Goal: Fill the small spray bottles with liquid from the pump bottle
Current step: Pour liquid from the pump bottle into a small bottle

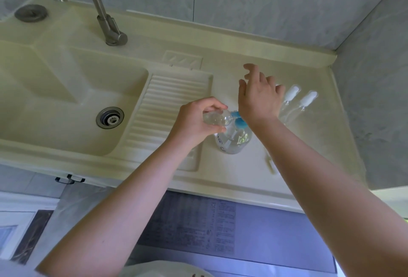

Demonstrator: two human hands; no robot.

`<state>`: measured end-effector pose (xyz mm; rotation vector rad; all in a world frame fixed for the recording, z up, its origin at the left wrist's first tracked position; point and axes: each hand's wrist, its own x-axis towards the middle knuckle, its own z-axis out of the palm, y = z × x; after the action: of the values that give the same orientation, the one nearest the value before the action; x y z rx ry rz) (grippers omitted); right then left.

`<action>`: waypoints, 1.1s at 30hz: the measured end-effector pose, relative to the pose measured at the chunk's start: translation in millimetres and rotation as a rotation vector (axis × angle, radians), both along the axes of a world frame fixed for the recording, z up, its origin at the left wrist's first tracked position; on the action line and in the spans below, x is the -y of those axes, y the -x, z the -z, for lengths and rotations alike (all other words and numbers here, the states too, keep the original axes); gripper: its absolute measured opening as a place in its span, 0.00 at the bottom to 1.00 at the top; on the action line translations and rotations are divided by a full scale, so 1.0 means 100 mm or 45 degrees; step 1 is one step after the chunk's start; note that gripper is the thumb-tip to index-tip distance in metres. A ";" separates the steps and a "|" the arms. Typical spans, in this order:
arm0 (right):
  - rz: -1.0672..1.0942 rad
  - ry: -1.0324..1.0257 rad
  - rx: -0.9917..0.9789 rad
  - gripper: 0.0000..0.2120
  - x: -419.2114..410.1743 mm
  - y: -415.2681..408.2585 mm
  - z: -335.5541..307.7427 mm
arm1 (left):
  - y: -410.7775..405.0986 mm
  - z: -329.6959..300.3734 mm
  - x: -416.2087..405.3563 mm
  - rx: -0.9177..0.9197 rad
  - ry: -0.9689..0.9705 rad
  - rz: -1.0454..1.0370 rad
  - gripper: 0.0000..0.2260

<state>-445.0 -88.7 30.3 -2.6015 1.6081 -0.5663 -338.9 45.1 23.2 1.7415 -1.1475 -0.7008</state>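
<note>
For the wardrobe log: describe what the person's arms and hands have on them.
Both forearms are bare as far as the frame shows: no sleeves or cuffs. The left hand and right hand wear no gloves, and no watch, bracelet or ring shows. Fingernails are too blurred to judge.

Cream sink counter [231, 179], pump bottle [234, 142] standing on it, two capped spray bottles [299, 102] lying behind

Two bare forearms, no sleeves, no jewellery
</note>
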 end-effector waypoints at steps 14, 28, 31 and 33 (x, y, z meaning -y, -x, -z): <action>0.037 -0.138 0.021 0.18 0.00 0.02 0.06 | 0.01 0.05 -0.01 0.038 0.038 -0.011 0.20; 0.105 -0.178 -0.013 0.20 -0.02 0.05 0.05 | -0.01 0.08 0.01 0.017 0.021 0.005 0.20; 0.099 -0.182 0.070 0.18 -0.01 0.03 -0.01 | 0.00 0.06 0.01 0.020 0.030 0.012 0.20; 0.086 -0.187 0.076 0.18 -0.02 0.03 -0.01 | 0.00 0.04 0.01 0.019 0.041 0.011 0.20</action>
<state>-447.5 -86.7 31.0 -2.4116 1.6567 -0.5037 -338.6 44.6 19.3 1.7184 -1.1713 -0.6716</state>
